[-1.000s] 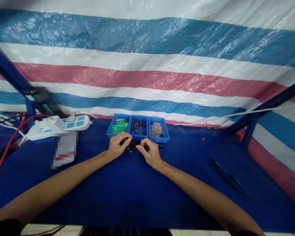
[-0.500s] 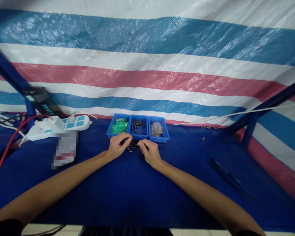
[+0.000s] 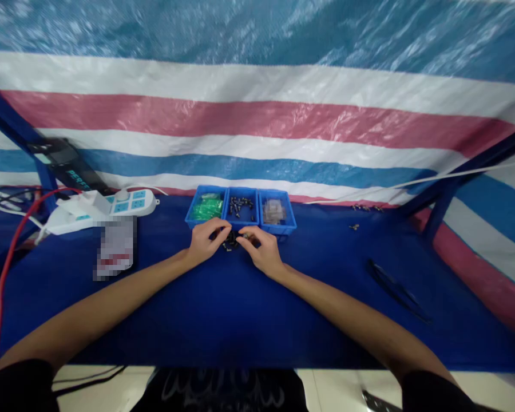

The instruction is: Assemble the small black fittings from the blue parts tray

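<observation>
My left hand (image 3: 205, 241) is at the front of the blue bins, thumb and fingers pinched together. What its fingertips hold, if anything, is too small to make out. Facing it, my right hand (image 3: 262, 250) has thumb and forefinger closed around a small metal part (image 3: 245, 235), partly hidden by the fingers. On the table between both hands lies a small pile of dark screw-like parts (image 3: 229, 245). Just behind stand three joined bins: green plastic pieces (image 3: 206, 207) fill the left one, dark metal parts (image 3: 236, 205) lie in the middle one, and clear plastic pieces (image 3: 273, 212) are in the right one.
A white power strip (image 3: 107, 210) with a red cable (image 3: 9, 257) and a pixelated object (image 3: 117, 247) are at the left. Small metal parts (image 3: 354, 227) lie at the back right. Dark glasses (image 3: 397, 290) rest on the right side of the blue table (image 3: 240, 320).
The head view has tilted down, showing more floor and my shirt. My right fingers have parted slightly, and a small metal part now shows between them. The bins have not visibly changed.
</observation>
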Action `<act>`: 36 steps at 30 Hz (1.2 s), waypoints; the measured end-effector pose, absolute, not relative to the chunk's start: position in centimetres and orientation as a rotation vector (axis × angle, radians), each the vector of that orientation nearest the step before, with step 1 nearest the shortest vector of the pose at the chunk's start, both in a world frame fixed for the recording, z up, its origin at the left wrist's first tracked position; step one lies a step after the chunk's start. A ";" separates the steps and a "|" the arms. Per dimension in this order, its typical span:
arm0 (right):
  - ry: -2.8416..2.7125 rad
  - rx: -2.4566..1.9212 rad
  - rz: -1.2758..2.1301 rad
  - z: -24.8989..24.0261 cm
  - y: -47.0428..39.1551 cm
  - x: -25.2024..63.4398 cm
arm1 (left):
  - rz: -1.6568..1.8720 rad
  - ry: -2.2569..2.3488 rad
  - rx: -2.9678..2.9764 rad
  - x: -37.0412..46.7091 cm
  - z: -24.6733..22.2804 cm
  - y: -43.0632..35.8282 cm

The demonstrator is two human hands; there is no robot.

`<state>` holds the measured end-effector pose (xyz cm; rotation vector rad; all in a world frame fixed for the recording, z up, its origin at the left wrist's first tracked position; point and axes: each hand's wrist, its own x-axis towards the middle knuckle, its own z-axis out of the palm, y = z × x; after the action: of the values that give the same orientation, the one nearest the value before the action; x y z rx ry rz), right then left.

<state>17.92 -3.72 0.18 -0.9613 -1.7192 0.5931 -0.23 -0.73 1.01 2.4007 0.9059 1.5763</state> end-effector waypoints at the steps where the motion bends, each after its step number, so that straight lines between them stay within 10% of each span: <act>1: -1.715 -0.956 0.590 0.2 -3.7 17.9 | 1.579 0.905 2.404 -0.2 1.0 -0.7; 36: -1.585 -0.849 0.870 -0.6 -3.2 18.0 | 1.546 0.905 2.444 -0.1 0.8 -0.6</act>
<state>17.96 -3.18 -0.61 -0.8487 -1.5848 0.8701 -0.11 -0.64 0.81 2.4438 0.9052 1.5461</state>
